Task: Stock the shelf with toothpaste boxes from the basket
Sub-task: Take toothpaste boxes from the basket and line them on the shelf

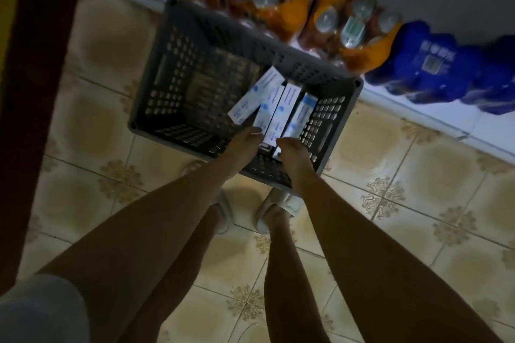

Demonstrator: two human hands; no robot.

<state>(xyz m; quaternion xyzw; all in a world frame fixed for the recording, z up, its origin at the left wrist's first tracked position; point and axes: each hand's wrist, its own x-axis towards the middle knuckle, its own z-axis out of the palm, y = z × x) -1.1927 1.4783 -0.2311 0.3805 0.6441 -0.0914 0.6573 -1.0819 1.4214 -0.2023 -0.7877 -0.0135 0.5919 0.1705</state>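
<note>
— Where are the toothpaste boxes (274, 104)?
— Fanned in the grey basket's (156, 75) right end, on the tiled floor (92, 108) against a low shelf (434, 117) of orange packs (295, 8) and blue packs (434, 64)

— And the hands?
— Both arms reach straight down. Left hand (245, 145) and right hand (292, 153) grasp the boxes' near ends, fingers curled under

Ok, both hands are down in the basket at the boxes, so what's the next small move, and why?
Probably close both hands on the boxes and lift them straight up out of the basket. The left hand and right hand sit at the near ends of the toothpaste boxes, which lean in the basket's right part. Whether the grip is already firm cannot be told in this dim, blurred view.
</note>
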